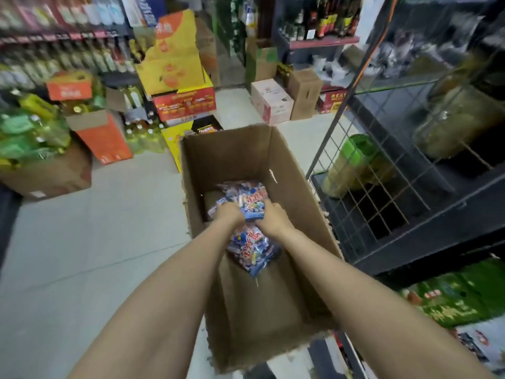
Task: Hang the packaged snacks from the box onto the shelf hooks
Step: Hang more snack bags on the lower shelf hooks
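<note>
**Slippery packs, deep box**

The snack packs (pixel 247 214) lie heaped at the far end of the cardboard box (pixel 232 160), on its bottom. Both hands reach in: left hand (pixel 229 213) and right hand (pixel 273 218) curl their fingers around the top pack. The glossy film could slip, or neighbouring packs could drag up and spill. The wire rack (pixel 363 192) stands just beside the box, an easy snag.

Your box (pixel 246 165): brown corrugated cardboard, matt, edges torn rough. Snack packets (pixel 252 203) under your hands: glossy clear plastic film, printed blue-red. Rack (pixel 363 187) at your right: dark metal wire grid. Floor (pixel 109 228): pale tile, smooth, dull sheen.
</note>
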